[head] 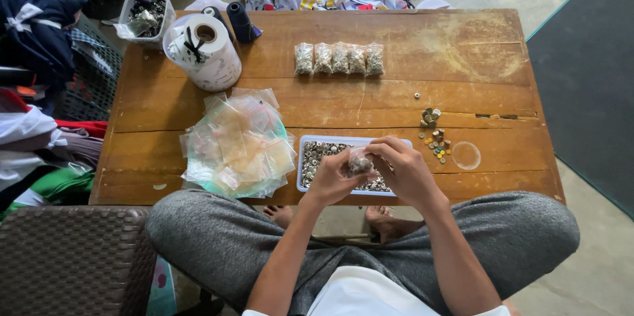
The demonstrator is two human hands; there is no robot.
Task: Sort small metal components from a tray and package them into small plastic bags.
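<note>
The person's grey-trousered knees (218, 237) sit closest, and just past them the left hand (330, 180) and right hand (403, 171) meet over the near table (462, 58) edge. Both are closed on a small clear bag (360, 164) of metal pieces — the left cupping it from below, the right pinching its top. It hangs above the shallow tray (310, 151), which is full of loose pieces. Five filled bags (339, 58) lie in a row farther back (the finished share, I judge), while the thick heap of empty bags (238, 144) to the left suggests most remain — early going.
</note>
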